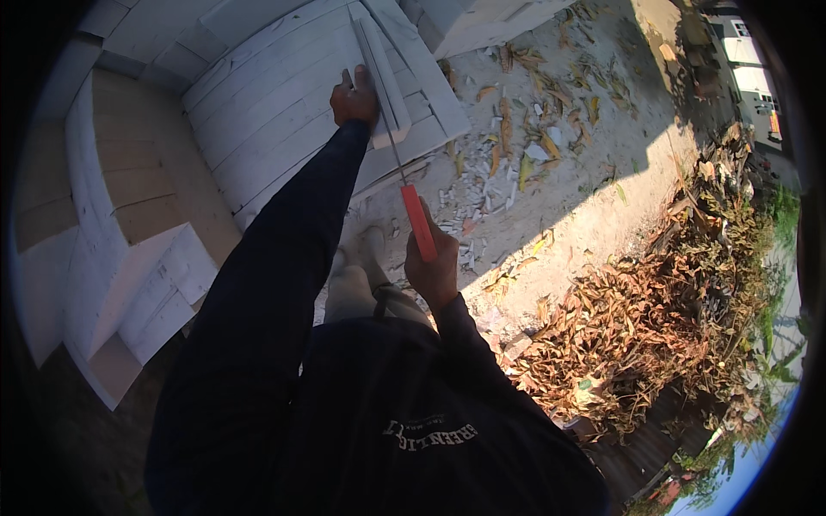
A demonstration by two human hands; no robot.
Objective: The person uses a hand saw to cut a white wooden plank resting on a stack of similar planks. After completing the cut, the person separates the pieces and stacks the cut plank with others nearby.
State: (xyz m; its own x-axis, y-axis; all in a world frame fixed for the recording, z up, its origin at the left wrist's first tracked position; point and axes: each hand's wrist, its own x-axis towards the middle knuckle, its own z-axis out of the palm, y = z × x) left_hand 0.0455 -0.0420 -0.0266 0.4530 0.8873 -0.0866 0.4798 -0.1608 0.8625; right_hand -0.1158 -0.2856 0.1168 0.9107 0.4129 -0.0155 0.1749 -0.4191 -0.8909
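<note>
My right hand [434, 262] is wrapped round the red handle of a hand saw [419, 225]. Its thin blade, seen nearly edge-on, runs up and away along a long narrow white block [387, 90]. The block lies on a broad stack of white blocks [267, 103]. Close beside the blade, my left hand [354, 101] presses down on the narrow block with bent fingers. Part of its grip is hidden by the hand itself. Whether the blade has cut into the block, I cannot tell.
More white blocks [129, 249] stand stacked at the left, with open hollows between them. White chips [482, 193] and dry leaves are scattered over the sandy ground right of the stack. A large heap of brown leaves [619, 327] lies in sunlight at the right.
</note>
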